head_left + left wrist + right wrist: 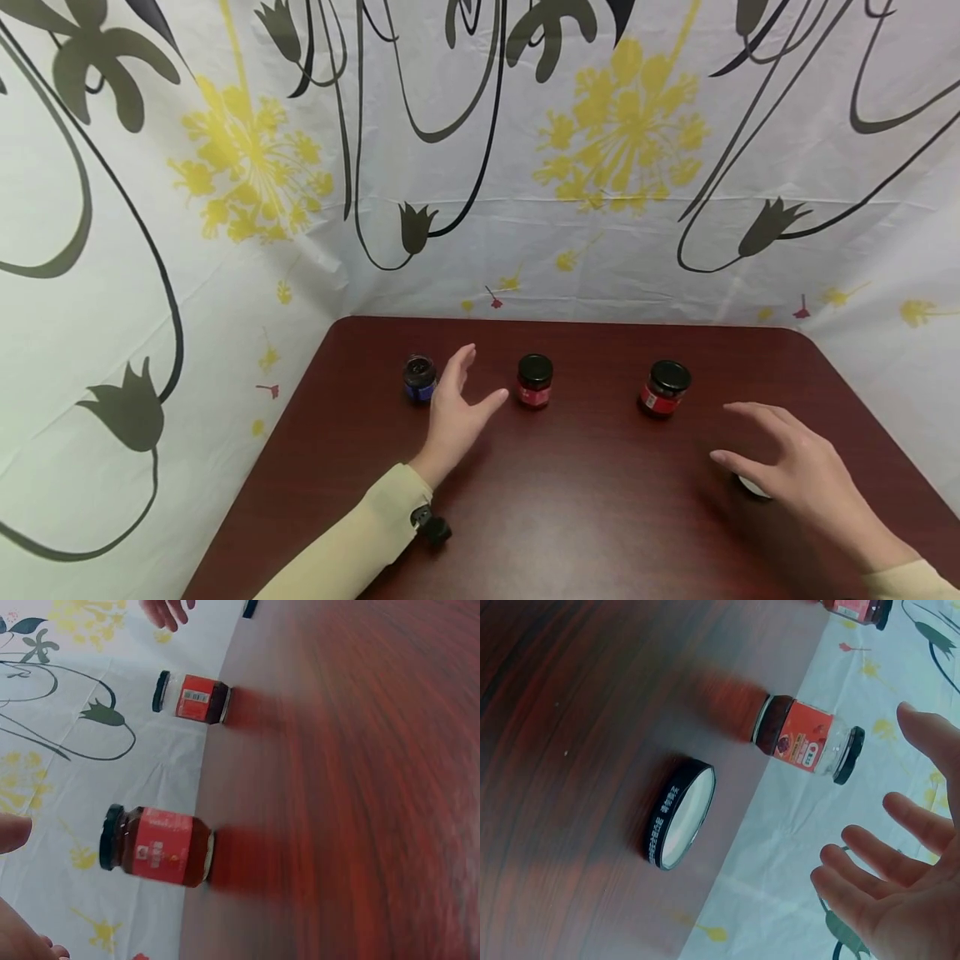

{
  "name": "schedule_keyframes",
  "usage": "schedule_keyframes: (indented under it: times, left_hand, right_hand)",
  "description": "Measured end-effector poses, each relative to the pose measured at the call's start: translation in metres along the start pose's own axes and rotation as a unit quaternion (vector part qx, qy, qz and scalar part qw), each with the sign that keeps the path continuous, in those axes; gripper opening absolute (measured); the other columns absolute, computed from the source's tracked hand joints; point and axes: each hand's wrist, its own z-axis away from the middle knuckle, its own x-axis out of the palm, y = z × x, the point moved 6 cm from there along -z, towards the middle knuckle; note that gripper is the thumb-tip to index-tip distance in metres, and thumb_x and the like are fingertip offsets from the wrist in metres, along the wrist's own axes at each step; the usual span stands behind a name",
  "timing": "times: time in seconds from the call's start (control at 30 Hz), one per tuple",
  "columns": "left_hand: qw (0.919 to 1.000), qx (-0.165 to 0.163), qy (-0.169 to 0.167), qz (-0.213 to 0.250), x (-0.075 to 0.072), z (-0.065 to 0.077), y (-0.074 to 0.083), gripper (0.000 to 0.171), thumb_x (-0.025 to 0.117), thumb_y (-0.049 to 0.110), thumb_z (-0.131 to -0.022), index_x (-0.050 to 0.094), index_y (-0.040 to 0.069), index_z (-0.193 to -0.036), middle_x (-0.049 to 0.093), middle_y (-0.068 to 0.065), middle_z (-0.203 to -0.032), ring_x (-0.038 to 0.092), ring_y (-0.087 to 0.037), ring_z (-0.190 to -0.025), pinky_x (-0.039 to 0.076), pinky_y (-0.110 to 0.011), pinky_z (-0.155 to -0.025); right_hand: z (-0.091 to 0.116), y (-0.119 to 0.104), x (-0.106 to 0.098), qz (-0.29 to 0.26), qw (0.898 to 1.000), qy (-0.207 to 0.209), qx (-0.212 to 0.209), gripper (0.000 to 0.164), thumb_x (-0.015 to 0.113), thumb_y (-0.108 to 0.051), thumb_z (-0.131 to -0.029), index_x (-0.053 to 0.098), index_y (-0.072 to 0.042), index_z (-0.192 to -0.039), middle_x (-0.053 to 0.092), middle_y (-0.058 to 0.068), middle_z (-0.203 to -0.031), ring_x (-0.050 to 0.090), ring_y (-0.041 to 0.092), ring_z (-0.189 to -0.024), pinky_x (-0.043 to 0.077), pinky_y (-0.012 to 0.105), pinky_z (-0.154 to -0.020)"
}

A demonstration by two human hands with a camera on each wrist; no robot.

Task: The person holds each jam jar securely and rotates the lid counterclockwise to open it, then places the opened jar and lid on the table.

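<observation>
Two hands (454,417) (810,475) spread; lid (682,815) whole in R wrist cam, part hid in head.

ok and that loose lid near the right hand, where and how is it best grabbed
Probably by the black rim of the lid, pinched across opposite sides, coming from above. It lies flat on the table, pale inside facing up, so it sits low and its round edge offers the clearest hold. The right hand is nearest.
</observation>
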Motion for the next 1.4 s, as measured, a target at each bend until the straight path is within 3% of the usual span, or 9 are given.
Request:
schedule_keyframes:
  times: [0.17,0.27,0.47,0.67,0.9,1.17,1.4]
  left_hand:
    - [0.9996,-0.027,0.001,0.009,0.012,-0.001,-0.011,0.078,0.083,0.029,-0.086,0.04,0.027,-0.151,0.046,0.004,-0.151,0.041,-0.014,-0.141,0.034,-0.039,-0.113]
    - [0.999,-0.041,0.001,0.015,0.018,-0.002,-0.015,0.078,0.083,0.028,-0.085,0.041,0.025,-0.151,0.047,0.003,-0.15,0.042,-0.015,-0.141,0.035,-0.039,-0.113]
    - [0.9973,-0.069,-0.011,0.02,0.026,-0.001,-0.02,0.078,0.084,0.028,-0.085,0.042,0.026,-0.15,0.047,0.001,-0.151,0.042,-0.014,-0.14,0.035,-0.039,-0.112]
    - [0.9956,-0.092,-0.015,0.016,0.032,-0.001,-0.025,0.078,0.085,0.027,-0.084,0.042,0.026,-0.15,0.048,0.0,-0.151,0.043,-0.016,-0.139,0.036,-0.039,-0.112]
    - [0.9946,-0.101,-0.015,0.016,0.04,-0.003,-0.031,0.081,0.086,0.027,-0.082,0.043,0.022,-0.15,0.049,-0.003,-0.15,0.045,-0.019,-0.138,0.037,-0.04,-0.111]
    - [0.9941,-0.105,-0.017,0.024,0.046,-0.005,-0.034,0.082,0.087,0.023,-0.081,0.043,0.018,-0.15,0.05,-0.006,-0.149,0.046,-0.024,-0.138,0.038,-0.044,-0.11]
    - [0.9928,-0.115,-0.031,0.014,0.057,-0.006,-0.04,0.083,0.088,0.029,-0.08,0.042,0.021,-0.15,0.048,-0.013,-0.15,0.047,-0.025,-0.137,0.039,-0.044,-0.109]
  right_hand:
    - [0.0,-0.005,0.0,-0.011,1.0,0.011,-0.014,0.072,0.088,-0.045,-0.075,0.058,-0.033,-0.139,0.059,-0.004,-0.131,0.039,-0.012,-0.117,0.033,0.02,-0.081]
    - [0.0,-0.007,0.0,-0.016,1.0,0.013,-0.021,0.072,0.089,-0.043,-0.075,0.057,-0.034,-0.139,0.058,-0.005,-0.132,0.049,-0.014,-0.106,0.032,0.013,-0.08]
    - [0.0,-0.012,0.005,-0.019,1.0,-0.002,-0.023,0.072,0.087,-0.041,-0.078,0.055,-0.033,-0.142,0.056,-0.003,-0.135,0.066,-0.003,-0.071,0.038,0.011,-0.076]
    - [-0.002,-0.018,0.007,-0.016,0.999,0.017,-0.045,0.073,0.089,-0.041,-0.075,0.057,-0.031,-0.141,0.058,-0.005,-0.132,0.057,-0.01,-0.093,0.039,0.012,-0.077]
    - [-0.004,-0.021,0.012,-0.026,0.998,0.016,-0.047,0.073,0.089,-0.04,-0.075,0.058,-0.027,-0.14,0.056,-0.008,-0.134,0.062,-0.004,-0.079,0.041,0.011,-0.074]
    - [-0.004,-0.023,0.014,-0.025,0.999,0.018,-0.042,0.074,0.088,-0.042,-0.076,0.056,-0.032,-0.142,0.057,-0.008,-0.133,0.051,-0.009,-0.105,0.038,0.01,-0.077]
    - [0.0,-0.021,0.016,-0.021,0.999,0.016,-0.041,0.074,0.089,-0.044,-0.075,0.056,-0.032,-0.141,0.057,-0.009,-0.132,0.042,-0.011,-0.119,0.026,0.006,-0.086]
